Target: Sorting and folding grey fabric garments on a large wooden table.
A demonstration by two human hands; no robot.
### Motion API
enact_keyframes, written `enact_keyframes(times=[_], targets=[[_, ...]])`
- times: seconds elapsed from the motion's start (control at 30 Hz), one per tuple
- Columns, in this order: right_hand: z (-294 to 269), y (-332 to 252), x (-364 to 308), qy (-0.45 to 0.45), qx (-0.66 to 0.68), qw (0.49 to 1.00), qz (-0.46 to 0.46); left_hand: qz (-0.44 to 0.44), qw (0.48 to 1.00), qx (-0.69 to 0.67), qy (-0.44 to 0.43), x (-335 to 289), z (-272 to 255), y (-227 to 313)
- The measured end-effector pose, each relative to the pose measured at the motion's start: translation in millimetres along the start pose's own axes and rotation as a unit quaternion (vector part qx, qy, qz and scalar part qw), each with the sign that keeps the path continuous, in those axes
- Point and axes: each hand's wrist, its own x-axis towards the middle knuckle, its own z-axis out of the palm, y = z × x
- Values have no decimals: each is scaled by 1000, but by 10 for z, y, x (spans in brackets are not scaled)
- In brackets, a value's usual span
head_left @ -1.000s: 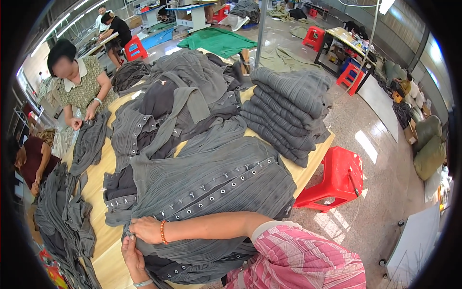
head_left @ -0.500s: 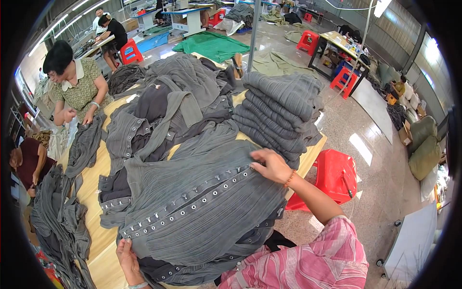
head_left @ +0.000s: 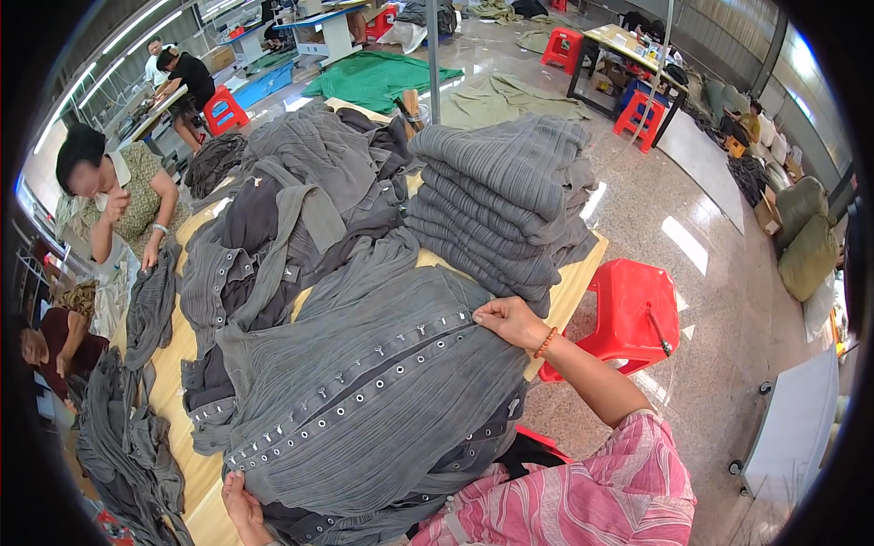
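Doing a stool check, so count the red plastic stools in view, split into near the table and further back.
Near the table: 1 red stool
Further back: 4 red stools
Total: 5

Stack of folded garments blocks table's far right, just beyond right hand. Loose garment heap fills centre. Bare tabletop strip at left gives passage. Red stool beside right edge.
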Motion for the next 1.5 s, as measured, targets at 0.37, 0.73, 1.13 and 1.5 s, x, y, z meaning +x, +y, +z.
enact_keyframes(times=[0.37,0.73,1.13,1.5], targets=[[8,-153,198,27,88,992,90,19,1000,0,-2,76,167,-21],[-27,-284,172,171,-138,955,-199,-11,988,79,130,24,324,-114],[231,-339,454,162,-463,820,-293,6,998,47,34,-18,161,-156],[1231,-1502,-135,15,-319,843,-432,19,999,0,38,-124,217,-187]])
